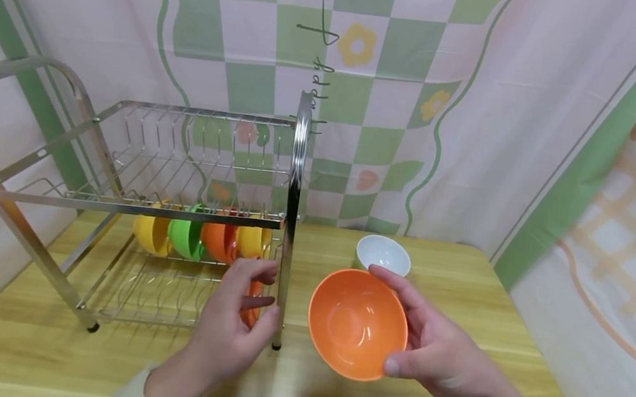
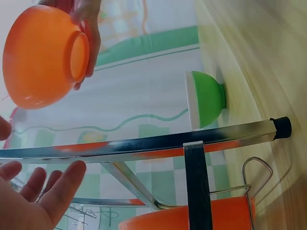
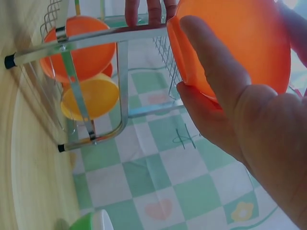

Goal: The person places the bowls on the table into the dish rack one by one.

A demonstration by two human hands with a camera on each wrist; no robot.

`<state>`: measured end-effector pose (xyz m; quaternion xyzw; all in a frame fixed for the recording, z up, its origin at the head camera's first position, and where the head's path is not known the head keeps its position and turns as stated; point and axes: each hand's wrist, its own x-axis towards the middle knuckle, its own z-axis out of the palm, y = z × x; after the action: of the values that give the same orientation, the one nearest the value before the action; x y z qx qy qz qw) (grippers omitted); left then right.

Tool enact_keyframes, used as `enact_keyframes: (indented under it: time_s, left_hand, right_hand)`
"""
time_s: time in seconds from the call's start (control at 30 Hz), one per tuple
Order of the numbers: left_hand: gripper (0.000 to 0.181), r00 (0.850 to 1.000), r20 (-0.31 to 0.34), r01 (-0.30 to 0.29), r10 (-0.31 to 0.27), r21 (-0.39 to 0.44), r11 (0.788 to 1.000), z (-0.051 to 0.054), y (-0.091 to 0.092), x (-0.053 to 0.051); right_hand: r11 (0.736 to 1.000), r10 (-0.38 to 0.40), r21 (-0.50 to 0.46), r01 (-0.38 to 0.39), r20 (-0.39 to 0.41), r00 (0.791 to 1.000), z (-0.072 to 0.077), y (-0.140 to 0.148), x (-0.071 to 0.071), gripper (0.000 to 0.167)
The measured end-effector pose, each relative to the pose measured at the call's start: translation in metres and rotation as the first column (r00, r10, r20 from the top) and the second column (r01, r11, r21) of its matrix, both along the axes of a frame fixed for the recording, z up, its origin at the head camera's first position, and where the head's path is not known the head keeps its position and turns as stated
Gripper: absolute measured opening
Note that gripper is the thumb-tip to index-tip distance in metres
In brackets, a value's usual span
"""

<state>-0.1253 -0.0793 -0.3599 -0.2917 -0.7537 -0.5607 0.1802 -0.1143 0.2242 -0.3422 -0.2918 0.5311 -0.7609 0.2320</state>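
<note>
While my right hand (image 1: 441,354) is gripping an orange bowl (image 1: 355,320), thumb on the near rim and fingers round the far side, my left hand (image 1: 231,321) is hovering beside the metal rack (image 1: 296,177), its fingers loosely bent and parted, holding nothing. That bowl is hanging above the counter (image 1: 459,289), to the right of the rack, its mouth tilting towards me. Near my left hand, a second orange bowl (image 3: 93,62) is standing on the rack's lower level, partly hidden by my fingers. Behind it, a yellow bowl (image 1: 147,236), a green bowl (image 1: 182,236), a third orange bowl (image 1: 215,241) and another yellow bowl (image 1: 250,241) are standing on edge in a row. Beyond my right hand, a white-lined green bowl (image 2: 207,98) is resting upright on the counter. A checked curtain (image 1: 418,48) is hanging behind.
</note>
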Motion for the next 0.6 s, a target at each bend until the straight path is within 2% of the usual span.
enact_keyframes:
  time_s: [0.1,0.17,0.27,0.33,0.43,0.5,0.6]
  left_hand:
    - [0.044,1.000,-0.004,-0.010,0.011,0.042,0.999,0.001,-0.001,0.003]
    - [0.039,1.000,-0.012,0.017,-0.016,0.076,0.997,0.003,-0.002,0.006]
    - [0.040,0.994,-0.003,0.111,-0.112,0.119,0.987,0.004,-0.001,0.011]
    - [0.044,0.981,0.024,0.189,-0.195,0.144,0.971,0.006,0.000,0.014]
    - [0.053,0.945,0.086,0.296,-0.314,0.178,0.939,0.007,0.001,0.017]
    - [0.060,0.912,0.112,0.365,-0.395,0.216,0.906,0.006,0.002,0.017]
    - [0.070,0.862,0.111,0.454,-0.495,0.266,0.850,0.005,0.004,0.017]
  right_hand:
    - [1.000,0.001,-0.004,-0.001,0.003,1.000,0.000,-0.002,0.002,0.099]
    - [1.000,-0.001,-0.003,0.001,0.003,1.000,0.001,-0.004,0.004,0.099]
    - [1.000,-0.006,-0.002,0.006,0.005,1.000,0.001,-0.006,0.006,0.099]
    - [1.000,-0.007,-0.003,0.007,0.003,1.000,0.002,-0.008,0.007,0.099]
    - [1.000,-0.008,-0.010,0.008,-0.008,1.000,0.003,-0.011,0.009,0.099]
    - [1.000,-0.008,-0.014,0.007,-0.015,1.000,0.004,-0.013,0.010,0.099]
    - [1.000,-0.009,-0.018,0.008,-0.030,1.000,0.004,-0.015,0.011,0.099]
